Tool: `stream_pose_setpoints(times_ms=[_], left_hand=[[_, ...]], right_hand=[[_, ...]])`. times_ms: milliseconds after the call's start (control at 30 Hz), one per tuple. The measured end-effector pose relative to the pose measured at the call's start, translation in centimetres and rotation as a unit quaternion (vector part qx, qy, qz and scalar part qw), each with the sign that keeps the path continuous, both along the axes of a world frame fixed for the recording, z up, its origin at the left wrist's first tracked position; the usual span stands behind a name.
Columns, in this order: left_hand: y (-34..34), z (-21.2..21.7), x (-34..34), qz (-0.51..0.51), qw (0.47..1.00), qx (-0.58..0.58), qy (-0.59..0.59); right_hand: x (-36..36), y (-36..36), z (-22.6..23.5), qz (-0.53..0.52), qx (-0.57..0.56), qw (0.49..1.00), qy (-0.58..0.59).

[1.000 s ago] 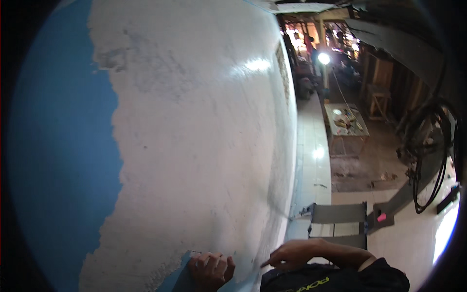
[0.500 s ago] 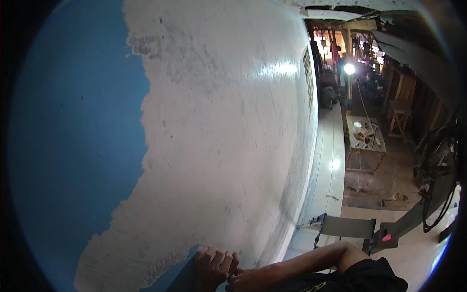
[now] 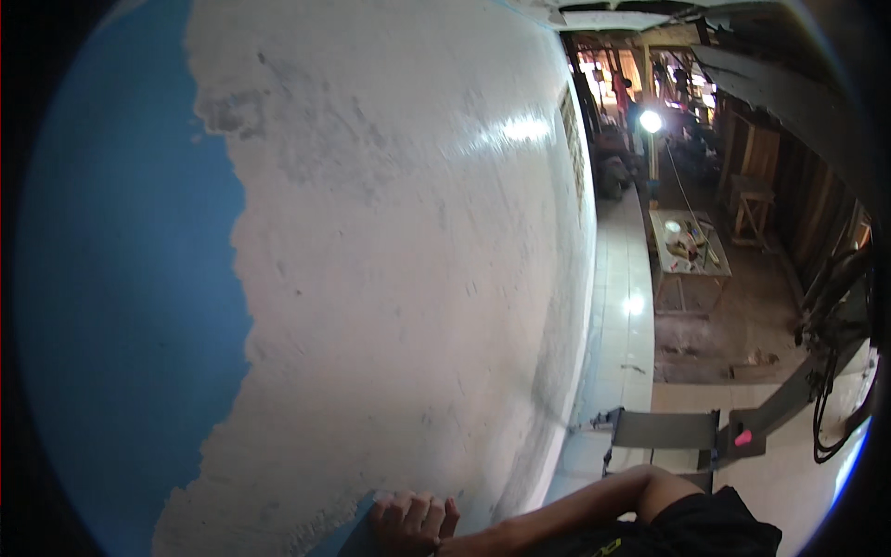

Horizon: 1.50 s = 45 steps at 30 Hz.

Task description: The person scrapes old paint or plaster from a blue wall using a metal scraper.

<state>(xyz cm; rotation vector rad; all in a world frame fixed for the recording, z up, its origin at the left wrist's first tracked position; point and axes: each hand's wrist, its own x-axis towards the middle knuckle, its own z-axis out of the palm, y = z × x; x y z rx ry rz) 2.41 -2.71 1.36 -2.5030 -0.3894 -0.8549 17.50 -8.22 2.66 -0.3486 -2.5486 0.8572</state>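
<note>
My left hand [image 3: 406, 520] is at the lower edge, its fingers curled against the wall at the border of a pale, streaky layer [image 3: 399, 260]. What its fingers hold, if anything, is hidden. My right forearm [image 3: 529, 531] comes in from the lower right, out of a black sleeve, and reaches across to the left hand. The right hand itself is mostly cut off by the lower edge, so its fingers do not show. A blue part of the wall [image 3: 121, 278] lies to the left, with a ragged border to the pale layer. More blue shows beside my left hand.
A grey panel on a dark frame [image 3: 664, 430] stands beyond my right arm, with a small pink object [image 3: 743, 437] near it. Farther off are a worktable [image 3: 691, 265] with clutter, a bright lamp [image 3: 651, 121], a wooden stool [image 3: 750, 209] and hanging dark cables [image 3: 821, 408].
The view has shifted, and the wall's blue border now lies farther left. My hands sit slightly lower; the right hand's fingers, partly visible before, have dropped out of sight.
</note>
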Motion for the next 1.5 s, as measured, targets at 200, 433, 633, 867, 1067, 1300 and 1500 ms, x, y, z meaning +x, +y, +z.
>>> stream_pose_setpoints(times_ms=[200,433,633,867,1067,1300,1500], left_hand=[[0.7,-0.3,0.1,0.022,0.999,0.011,0.023],[0.9,-0.5,-0.1,0.017,0.999,0.024,0.016],[1.3,-0.5,-0.1,0.009,1.000,0.016,0.002],[0.7,-0.6,0.0,-0.020,1.000,0.014,-0.013],[1.0,-1.2,-0.1,-0.017,1.000,0.003,-0.018],[1.1,-0.9,0.3,-0.016,0.999,0.013,-0.046],[1.3,-1.3,0.1,-0.016,0.999,-0.001,-0.048]], right_hand=[[-2.0,-1.3,-2.5,0.018,-0.008,0.999,0.051],[-1.7,-0.3,-2.1,0.045,0.017,0.998,0.046],[-2.7,-1.8,-1.3,0.047,-0.039,0.997,0.054],[-1.6,-1.0,-0.1,0.063,-0.061,0.996,0.014],[-1.3,0.0,-3.0,0.090,-0.055,0.991,0.078],[-4.1,-1.4,-2.3,0.126,-0.058,0.980,0.140],[-2.8,-1.6,-1.8,-0.011,-0.037,0.999,0.021]])
